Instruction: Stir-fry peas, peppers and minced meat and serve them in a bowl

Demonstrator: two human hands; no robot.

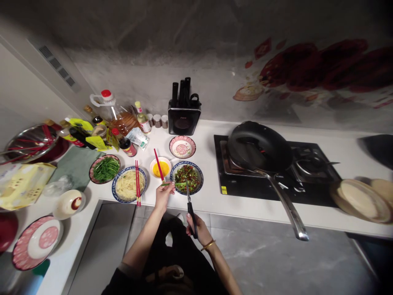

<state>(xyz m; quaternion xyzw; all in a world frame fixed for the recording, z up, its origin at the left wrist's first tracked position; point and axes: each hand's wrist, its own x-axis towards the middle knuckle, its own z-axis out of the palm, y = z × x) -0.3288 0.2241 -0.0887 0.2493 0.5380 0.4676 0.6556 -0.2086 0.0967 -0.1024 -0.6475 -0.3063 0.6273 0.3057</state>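
My left hand (164, 193) pinches a green stalk (172, 184) and holds it level over the near rim of a blue-rimmed bowl (199, 185) of chopped green and red pieces. My right hand (199, 230) grips black-handled scissors (189, 205), whose blades point up at the stalk. A small white bowl of beaten egg (161, 167) with a red chopstick (158, 163) across it stands just left of that bowl. Further left, a blue-rimmed plate of noodles (129, 184) carries a pair of red chopsticks (138, 186).
A black pan (259, 147) sits on the hob (310, 192), its long handle (287, 205) reaching past the counter edge. A plate of greens (105, 168), an empty pink bowl (182, 146), a knife block (183, 110), oil and sauce bottles (116, 114) and stacked dishes (38, 241) crowd the left.
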